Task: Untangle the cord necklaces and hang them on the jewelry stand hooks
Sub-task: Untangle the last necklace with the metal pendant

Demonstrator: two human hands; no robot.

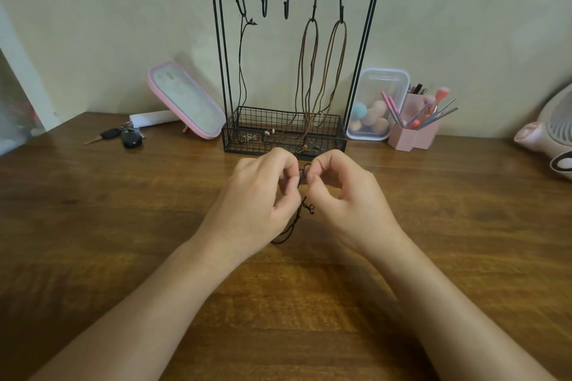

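A brown wooden counter meets a pale plastered wall. At the back stands a black wire jewelry stand with a mesh basket base. A thin black cord necklace hangs from its leftmost hook and two brown cord necklaces from the two rightmost. Beside it sit a pink-framed mirror, a bunch of keys, a clear plastic box of sponges and a pink brush holder.

In front of the stand, the left hand and right hand are close together, fingers curled, both pinching a dark knotted cord necklace. Its tail hangs between them towards the counter.
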